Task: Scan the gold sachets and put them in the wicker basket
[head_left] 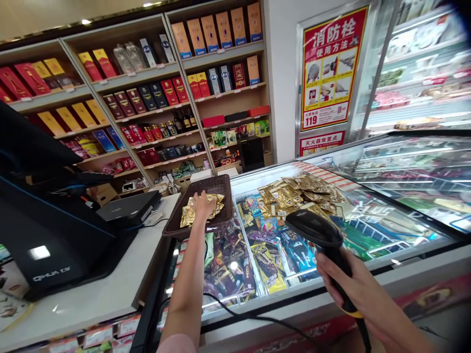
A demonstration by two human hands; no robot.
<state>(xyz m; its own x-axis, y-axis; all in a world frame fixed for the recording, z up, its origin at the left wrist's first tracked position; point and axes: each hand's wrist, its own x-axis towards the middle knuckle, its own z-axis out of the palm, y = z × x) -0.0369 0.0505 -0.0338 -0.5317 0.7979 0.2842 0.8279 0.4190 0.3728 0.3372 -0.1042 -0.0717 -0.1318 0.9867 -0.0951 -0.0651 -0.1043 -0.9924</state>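
My left hand (203, 204) reaches into a dark brown woven basket (230, 196) and rests on shiny gold packets (187, 215) inside it. Its fingers look spread over the packets, with the tips partly hidden. In my right hand (344, 279) is a black handheld barcode scanner (316, 228), gripped by its handle and with its head pointing up and to the left. A black cable hangs from the handle's base. Beyond the scanner, a heap of similar gold packets (294, 191) lies on the glass freezer lid.
Under the glass of the chest freezer (257, 299) lie colourful ice-cream packs (270, 269). A cable (253, 317) crosses its front edge. To the left stand a checkout terminal (55, 235) and a white counter (121, 274). Shelves (143, 117) of boxes and bottles line the back.
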